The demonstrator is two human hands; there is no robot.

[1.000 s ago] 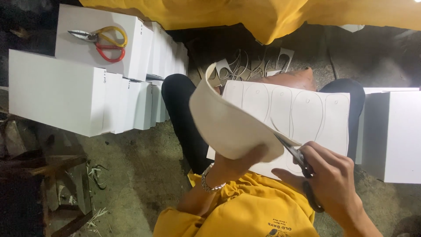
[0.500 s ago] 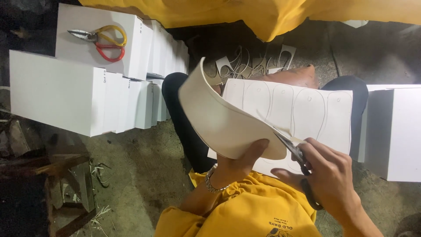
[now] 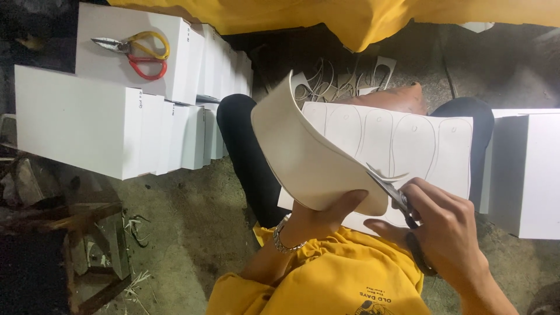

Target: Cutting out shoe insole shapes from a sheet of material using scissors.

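Head view. Right hand (image 3: 449, 233) is clenched on the scissors (image 3: 402, 204), blades biting into the white sheet (image 3: 408, 146) along a drawn outline. Left hand (image 3: 326, 213) grips the sheet's curled-up flap (image 3: 303, 151) from beneath, thumb over its near edge. Judgement: keep the flap lifted clear so the line stays visible, and feed the sheet into the blades rather than twisting the wrist. The sheet lies across the lap, cut point just left of the right hand's fingers. Spare red-and-yellow scissors (image 3: 137, 52) rest on the white boxes (image 3: 76, 128), far left.
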